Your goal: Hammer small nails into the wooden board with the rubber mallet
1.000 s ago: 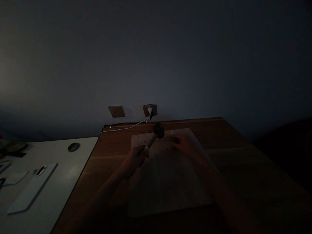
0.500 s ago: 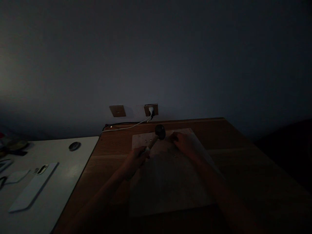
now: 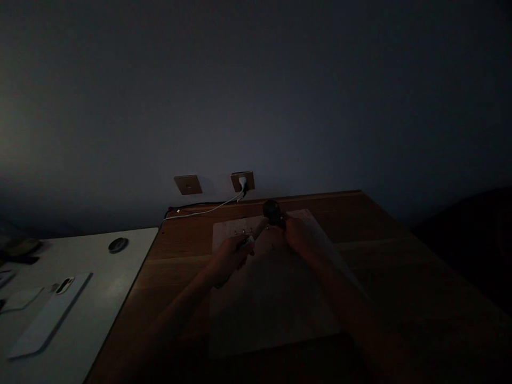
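Observation:
My left hand [image 3: 228,258] is wrapped around the handle of a mallet [image 3: 272,210] with a dark, rounded head and a lighter shaft. The mallet slants up and to the right over the far part of a pale flat board [image 3: 276,309]. My right hand [image 3: 296,232] is at the board's far right, just beside the mallet head. Its fingers look pinched together, but the head partly covers them and what they hold cannot be made out. Several tiny shiny pieces, perhaps nails [image 3: 244,231], are at the board's far left edge.
The board lies on a brown wooden table [image 3: 392,277] against the wall. A white table [image 3: 108,288] adjoins on the left, bearing a phone [image 3: 50,320] and a small dark round object [image 3: 118,245]. A white cable [image 3: 208,212] runs to a wall socket [image 3: 248,180]. The room is dim.
My left hand has moved the mallet to the right, so its head is now in front of my right fingers. My right hand has stayed nearly in place. The view has shifted slightly.

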Tool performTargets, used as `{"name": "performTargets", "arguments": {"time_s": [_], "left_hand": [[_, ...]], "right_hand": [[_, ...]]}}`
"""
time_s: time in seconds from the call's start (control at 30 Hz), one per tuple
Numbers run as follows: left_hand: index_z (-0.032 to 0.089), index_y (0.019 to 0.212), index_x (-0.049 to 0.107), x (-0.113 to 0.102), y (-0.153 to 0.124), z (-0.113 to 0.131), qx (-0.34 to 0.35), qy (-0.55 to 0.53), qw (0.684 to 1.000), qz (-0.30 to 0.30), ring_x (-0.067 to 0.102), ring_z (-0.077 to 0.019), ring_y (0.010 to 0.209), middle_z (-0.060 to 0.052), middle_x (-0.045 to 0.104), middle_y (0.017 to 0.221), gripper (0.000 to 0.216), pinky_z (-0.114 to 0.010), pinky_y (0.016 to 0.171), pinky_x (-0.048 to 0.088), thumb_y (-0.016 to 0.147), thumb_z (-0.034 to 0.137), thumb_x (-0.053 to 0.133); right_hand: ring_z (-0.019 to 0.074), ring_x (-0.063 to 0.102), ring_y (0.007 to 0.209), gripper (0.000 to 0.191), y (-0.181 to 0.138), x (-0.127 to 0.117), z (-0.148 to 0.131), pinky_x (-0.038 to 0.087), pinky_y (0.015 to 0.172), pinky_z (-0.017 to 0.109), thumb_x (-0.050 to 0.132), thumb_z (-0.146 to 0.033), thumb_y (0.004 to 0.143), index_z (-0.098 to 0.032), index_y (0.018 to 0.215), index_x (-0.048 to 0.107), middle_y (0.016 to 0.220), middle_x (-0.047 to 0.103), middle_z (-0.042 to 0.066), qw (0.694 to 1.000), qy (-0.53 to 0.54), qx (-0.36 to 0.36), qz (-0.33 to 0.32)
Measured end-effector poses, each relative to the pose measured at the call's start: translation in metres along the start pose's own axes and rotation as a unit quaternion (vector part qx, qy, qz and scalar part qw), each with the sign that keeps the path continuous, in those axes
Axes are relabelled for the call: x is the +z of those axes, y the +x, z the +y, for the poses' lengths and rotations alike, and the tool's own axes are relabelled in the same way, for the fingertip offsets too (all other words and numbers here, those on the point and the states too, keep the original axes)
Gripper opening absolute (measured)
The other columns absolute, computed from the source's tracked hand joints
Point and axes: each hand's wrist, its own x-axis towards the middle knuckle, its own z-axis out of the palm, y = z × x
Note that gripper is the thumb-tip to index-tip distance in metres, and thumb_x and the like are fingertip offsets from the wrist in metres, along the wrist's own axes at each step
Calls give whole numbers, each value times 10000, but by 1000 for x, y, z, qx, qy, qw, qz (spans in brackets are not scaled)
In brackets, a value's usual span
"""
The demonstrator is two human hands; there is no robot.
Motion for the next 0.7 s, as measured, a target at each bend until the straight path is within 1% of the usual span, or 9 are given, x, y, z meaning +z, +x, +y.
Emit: {"name": "performTargets", "arguments": {"time_s": [0.1, 0.2, 0.3, 0.33, 0.4, 0.47, 0.53, 0.6, 0.7], "left_hand": [[164, 850, 590, 2, 6, 1, -2, 8, 1000, -5, 437, -86, 430, 34, 523, 577, 364, -207, 439, 346, 930, 504, 491], [162, 831, 588, 4, 10, 1, -12, 22, 1000, -15, 427, -86, 419, 39, 506, 558, 355, -209, 434, 336, 925, 489, 484], [159, 822, 597, 5, 12, 0, -29, 45, 998, -27, 432, -91, 422, 34, 512, 559, 338, -210, 428, 333, 912, 465, 487], [159, 821, 600, 5, 13, 0, -30, 52, 998, -29, 437, -94, 425, 32, 517, 562, 331, -211, 428, 334, 911, 457, 486], [160, 830, 606, 4, 13, 0, -25, 60, 998, -27, 446, -94, 431, 27, 532, 575, 323, -212, 433, 339, 913, 444, 478], [160, 845, 609, 4, 13, 0, -21, 61, 998, -26, 449, -93, 433, 24, 548, 595, 314, -211, 432, 342, 908, 440, 480], [161, 849, 609, 4, 12, 0, -22, 61, 998, -25, 449, -91, 434, 25, 548, 601, 310, -208, 429, 344, 897, 443, 489], [163, 831, 603, 5, 11, 1, -22, 60, 998, -19, 450, -92, 433, 30, 530, 584, 315, -206, 430, 352, 892, 451, 490], [169, 813, 587, 5, 9, 0, -13, 40, 999, -4, 448, -93, 431, 39, 503, 558, 337, -204, 434, 361, 901, 476, 478]], "right_hand": [[304, 729, 989, 312, 0, 0, 0, 509, 793, 341, 639, -245, 910, -131, 1199, 669, 1068, 765, 205, 1000, 4, 3, 6], [286, 720, 1008, 385, -2, -4, 6, 515, 824, 329, 712, -240, 856, -146, 1225, 655, 1092, 760, 177, 1000, 16, -8, 11], [270, 690, 1074, 451, -8, -10, 18, 509, 906, 339, 738, -192, 799, -161, 1239, 646, 1177, 731, 153, 998, 37, -40, 43], [268, 682, 1079, 416, -12, -12, 23, 506, 921, 350, 725, -188, 801, -161, 1210, 656, 1183, 722, 148, 996, 42, -48, 58], [250, 685, 1010, 266, -22, -14, 28, 515, 890, 355, 678, -219, 843, -169, 1104, 685, 1106, 727, 125, 995, 54, -58, 67], [220, 683, 885, 150, -35, -14, 29, 523, 803, 333, 645, -280, 884, -183, 987, 697, 982, 723, 89, 994, 70, -75, 34], [199, 667, 833, 121, -49, -10, 25, 514, 752, 311, 657, -288, 879, -189, 939, 694, 944, 705, 71, 991, 76, -109, -19], [201, 658, 874, 86, -60, -6, 20, 506, 780, 313, 670, -229, 856, -186, 929, 688, 983, 694, 79, 986, 59, -145, -54], [212, 650, 925, 51, -63, -2, 15, 493, 827, 324, 642, -155, 856, -177, 885, 677, 1014, 693, 94, 983, 24, -171, -69]]}}
